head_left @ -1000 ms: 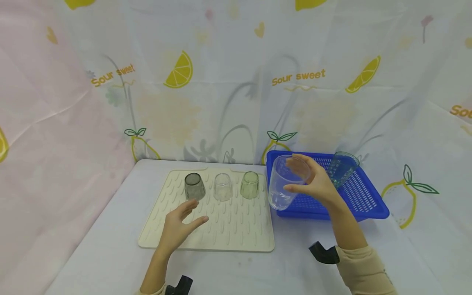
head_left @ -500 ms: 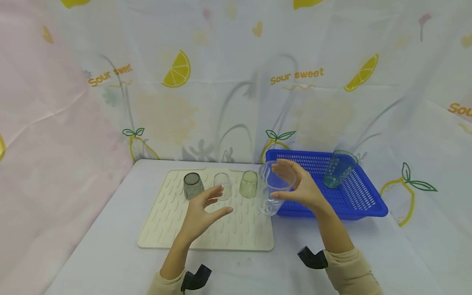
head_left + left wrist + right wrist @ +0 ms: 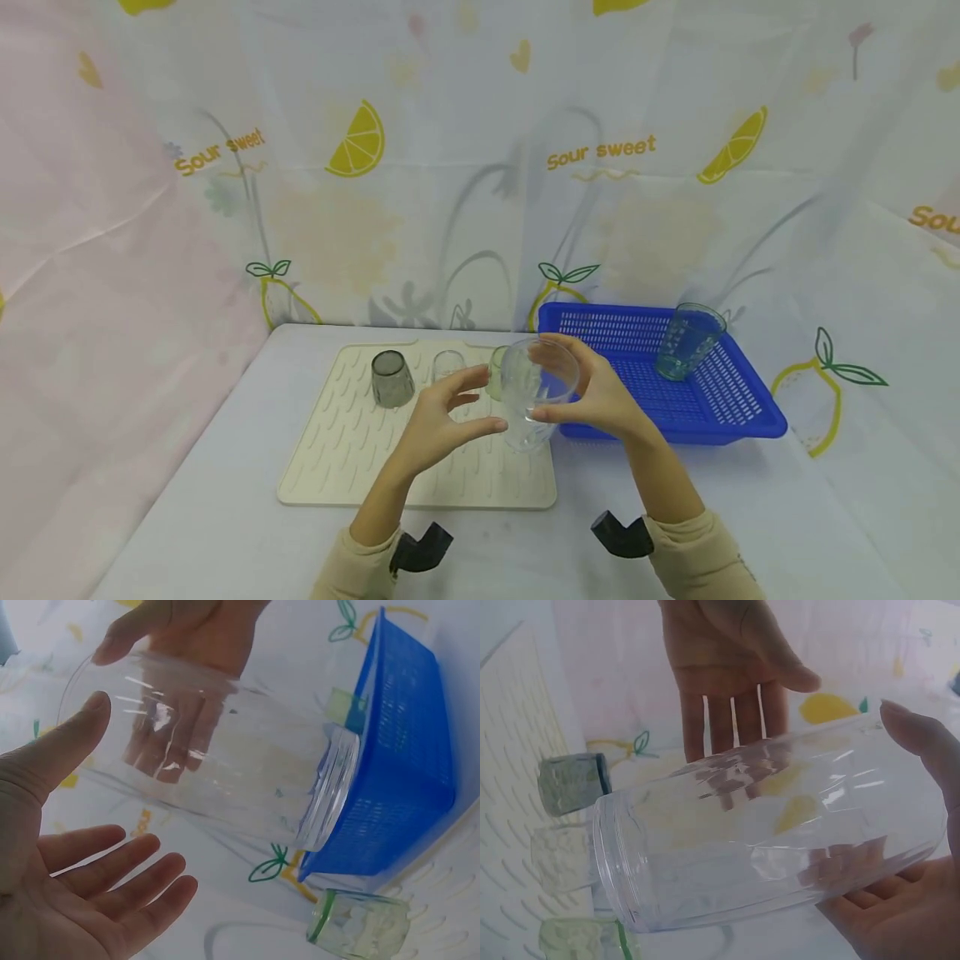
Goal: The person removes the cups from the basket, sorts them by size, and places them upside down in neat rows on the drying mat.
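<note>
My right hand [image 3: 596,393] grips a large clear drinking glass [image 3: 255,761] near its rim, above the right edge of the cream drying mat [image 3: 345,467]. The thumb and fingers lie on opposite sides of its wall. My left hand [image 3: 441,421] is beside the glass, thumb and fingers spread and relaxed, holding nothing; whether its thumb touches the rim cannot be told. Behind the hands, a grey glass [image 3: 392,379], a small clear glass [image 3: 562,859] and a green glass [image 3: 360,924] stand in a row on the mat. The left hand and large glass partly cover two of them.
A blue basket [image 3: 750,421] stands to the right of the mat. A tall greenish glass [image 3: 686,343] leans inside it, at its right side. White cloth covers the table [image 3: 495,554], and a lemon-print curtain [image 3: 465,208] hangs behind.
My right hand has carried the large glass leftward and slightly down, from over the basket to the mat's right edge. My left hand has moved right and up towards it.
</note>
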A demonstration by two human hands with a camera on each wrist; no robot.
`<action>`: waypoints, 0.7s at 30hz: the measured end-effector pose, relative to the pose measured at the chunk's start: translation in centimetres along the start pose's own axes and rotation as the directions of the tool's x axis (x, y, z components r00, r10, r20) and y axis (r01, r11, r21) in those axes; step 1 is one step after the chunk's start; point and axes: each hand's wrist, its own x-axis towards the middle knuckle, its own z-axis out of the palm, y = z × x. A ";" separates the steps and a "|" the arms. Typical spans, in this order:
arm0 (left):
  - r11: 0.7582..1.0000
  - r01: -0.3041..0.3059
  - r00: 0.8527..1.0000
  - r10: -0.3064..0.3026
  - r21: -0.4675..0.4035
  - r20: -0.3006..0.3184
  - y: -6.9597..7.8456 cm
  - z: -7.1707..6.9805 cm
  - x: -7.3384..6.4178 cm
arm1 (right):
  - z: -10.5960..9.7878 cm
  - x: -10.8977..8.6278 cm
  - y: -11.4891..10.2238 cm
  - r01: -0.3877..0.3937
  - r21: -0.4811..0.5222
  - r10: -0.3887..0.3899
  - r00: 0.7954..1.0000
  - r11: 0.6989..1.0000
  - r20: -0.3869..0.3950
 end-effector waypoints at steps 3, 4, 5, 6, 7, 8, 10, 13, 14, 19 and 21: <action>1.000 -0.020 0.999 0.020 -0.023 0.028 0.2 0.3 0.3 | 0.4 0.1 -0.2 0.009 0.004 -0.009 1.000 1.000 0.019; 0.999 -0.028 0.999 0.029 -0.031 0.034 0.2 0.5 0.4 | 0.5 0.1 -0.3 0.007 0.010 -0.007 1.000 1.000 0.027; 0.999 -0.035 0.999 0.036 -0.032 0.038 0.3 0.6 0.4 | 0.6 0.1 -0.4 0.003 0.016 -0.003 0.999 1.000 0.036; 0.999 -0.040 0.998 0.041 -0.034 0.040 0.3 0.7 0.5 | 0.7 0.1 -0.4 0.003 0.018 -0.004 0.999 1.000 0.045; 0.998 -0.046 0.998 0.047 -0.036 0.042 0.3 0.8 0.6 | 0.8 0.1 -0.5 0.005 0.023 -0.006 0.999 1.000 0.053; 0.998 -0.048 0.998 0.050 -0.037 0.044 0.3 0.8 0.6 | 0.9 0.1 -0.5 0.004 0.029 -0.006 0.998 1.000 0.059; 0.999 -0.041 0.998 0.042 -0.034 0.041 0.4 0.9 0.7 | 1.1 0.1 -0.6 0.009 0.039 -0.012 0.998 0.999 0.067; 0.999 -0.029 0.999 0.030 -0.032 0.045 0.5 0.8 0.7 | 1.2 0.1 -0.4 0.028 0.063 -0.033 0.997 0.998 0.075; 0.999 -0.028 0.998 0.029 -0.032 0.051 0.5 0.8 0.8 | 1.2 0.1 -0.3 0.036 0.071 -0.042 0.996 0.997 0.078; 0.999 -0.026 0.996 0.029 -0.035 0.082 0.8 0.6 0.9 | 1.2 0.0 -0.1 0.065 0.094 -0.074 0.992 0.993 0.101; 0.999 -0.018 0.996 0.022 -0.042 0.091 0.9 0.5 0.9 | 1.2 0.0 -0.1 0.058 0.096 -0.068 0.991 0.994 0.111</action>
